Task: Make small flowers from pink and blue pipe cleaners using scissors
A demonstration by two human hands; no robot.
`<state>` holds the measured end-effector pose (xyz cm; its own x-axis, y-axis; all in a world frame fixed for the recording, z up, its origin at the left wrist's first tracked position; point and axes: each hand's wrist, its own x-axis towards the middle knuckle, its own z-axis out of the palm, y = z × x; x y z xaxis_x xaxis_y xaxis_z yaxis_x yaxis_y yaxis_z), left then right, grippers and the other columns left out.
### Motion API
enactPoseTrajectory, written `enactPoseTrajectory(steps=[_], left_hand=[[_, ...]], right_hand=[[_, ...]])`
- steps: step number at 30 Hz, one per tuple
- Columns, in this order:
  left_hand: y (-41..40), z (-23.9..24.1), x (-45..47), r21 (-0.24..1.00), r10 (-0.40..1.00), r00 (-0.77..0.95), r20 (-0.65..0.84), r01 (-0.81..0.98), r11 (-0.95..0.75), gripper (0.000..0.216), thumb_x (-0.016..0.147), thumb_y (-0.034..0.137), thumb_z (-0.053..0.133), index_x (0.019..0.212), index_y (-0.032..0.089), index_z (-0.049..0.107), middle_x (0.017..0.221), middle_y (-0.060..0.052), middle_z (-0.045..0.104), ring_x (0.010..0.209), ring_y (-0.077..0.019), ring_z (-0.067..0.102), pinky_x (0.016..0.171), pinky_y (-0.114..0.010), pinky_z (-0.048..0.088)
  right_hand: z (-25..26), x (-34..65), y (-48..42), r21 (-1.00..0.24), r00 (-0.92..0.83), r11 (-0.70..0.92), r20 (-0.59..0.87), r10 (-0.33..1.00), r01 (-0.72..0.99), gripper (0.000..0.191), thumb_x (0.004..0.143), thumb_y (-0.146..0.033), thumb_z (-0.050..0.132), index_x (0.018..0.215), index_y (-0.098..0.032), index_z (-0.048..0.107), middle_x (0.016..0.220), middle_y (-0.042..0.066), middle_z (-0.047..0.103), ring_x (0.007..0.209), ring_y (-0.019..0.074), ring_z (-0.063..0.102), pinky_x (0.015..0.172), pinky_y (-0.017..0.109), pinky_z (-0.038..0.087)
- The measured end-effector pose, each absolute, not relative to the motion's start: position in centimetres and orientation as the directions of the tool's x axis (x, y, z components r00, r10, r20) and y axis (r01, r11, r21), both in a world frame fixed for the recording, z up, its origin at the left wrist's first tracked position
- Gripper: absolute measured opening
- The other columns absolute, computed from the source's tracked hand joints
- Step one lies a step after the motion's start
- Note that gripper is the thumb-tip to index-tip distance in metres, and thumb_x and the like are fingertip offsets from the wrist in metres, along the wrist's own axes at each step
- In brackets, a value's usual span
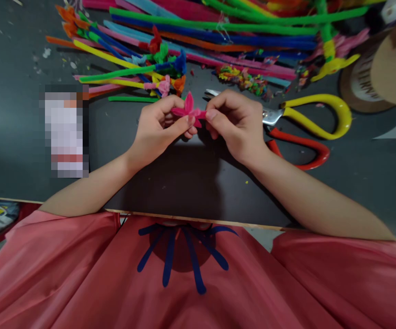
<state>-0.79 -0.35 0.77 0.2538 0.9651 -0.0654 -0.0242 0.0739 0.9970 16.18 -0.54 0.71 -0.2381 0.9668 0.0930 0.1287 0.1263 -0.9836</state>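
A pink pipe-cleaner flower (189, 104) with pointed petals is held between both hands above the dark table. My left hand (161, 123) pinches it near its middle, thumb on the front. With thumb and fingertips, my right hand (237, 121) grips the petal on the right side. Scissors with one yellow and one red handle (316, 109) lie just right of my right hand, their blades partly hidden beneath it. Finished pipe-cleaner flowers on stems (165, 68) lie behind my left hand.
Long coloured pipe cleaners (218, 27) spread across the back. A heap of small clippings (244, 80) lies behind my right hand. A brown cardboard spool (365, 87) stands at the right, a blurred-out phone-like object (66, 137) at the left. The table edge (184, 218) runs close to my body.
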Motion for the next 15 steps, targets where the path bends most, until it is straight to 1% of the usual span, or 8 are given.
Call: enactPoseTrajectory(steps=[4, 9, 11, 15], left_hand=[[-0.41, 0.76, -0.87, 0.998, 0.968, 0.247, -0.038, -0.047, 0.051, 0.009, 0.076, 0.024, 0.066, 0.073, 0.016, 0.062, 0.062, 0.008, 0.065, 0.055, -0.0030, 0.065, 0.054, -0.014, 0.055], [-0.51, 0.86, -0.75, 0.999, 0.971, 0.237, 0.011, -0.042, -0.001, 0.011, 0.076, 0.028, 0.066, 0.076, 0.017, 0.065, 0.067, 0.006, 0.066, 0.056, -0.0027, 0.064, 0.054, -0.015, 0.055], [-0.57, 0.91, -0.64, 0.999, 0.975, 0.221, 0.016, -0.034, -0.008, 0.012, 0.075, 0.029, 0.067, 0.076, 0.017, 0.066, 0.069, 0.006, 0.067, 0.056, -0.0030, 0.064, 0.054, -0.015, 0.055], [-0.56, 0.92, -0.57, 0.999, 0.977, 0.214, 0.001, -0.050, 0.010, 0.013, 0.074, 0.028, 0.068, 0.074, 0.016, 0.066, 0.065, 0.006, 0.066, 0.054, -0.0029, 0.064, 0.053, -0.014, 0.055]], right_hand=[[0.54, 16.26, -0.58, -0.983, -0.230, 0.112, 0.076, 0.970, 0.146, 0.030, 0.085, -0.047, 0.055, 0.072, -0.020, 0.052, 0.060, -0.005, 0.048, 0.048, 0.0048, 0.043, 0.047, 0.022, 0.036], [0.53, 16.42, -0.65, -0.985, -0.236, 0.106, 0.071, 0.969, 0.136, 0.027, 0.087, -0.045, 0.053, 0.075, -0.021, 0.053, 0.062, -0.005, 0.050, 0.047, 0.0050, 0.043, 0.047, 0.022, 0.037], [0.65, 16.40, -0.64, -0.987, -0.253, 0.095, 0.059, 0.966, 0.133, 0.028, 0.087, -0.046, 0.053, 0.075, -0.021, 0.054, 0.063, -0.004, 0.050, 0.048, 0.0048, 0.043, 0.047, 0.022, 0.037], [0.95, 16.28, -0.55, -0.989, -0.293, 0.073, 0.032, 0.955, 0.130, 0.032, 0.084, -0.050, 0.054, 0.074, -0.019, 0.053, 0.062, -0.004, 0.048, 0.049, 0.0045, 0.041, 0.045, 0.022, 0.032]])
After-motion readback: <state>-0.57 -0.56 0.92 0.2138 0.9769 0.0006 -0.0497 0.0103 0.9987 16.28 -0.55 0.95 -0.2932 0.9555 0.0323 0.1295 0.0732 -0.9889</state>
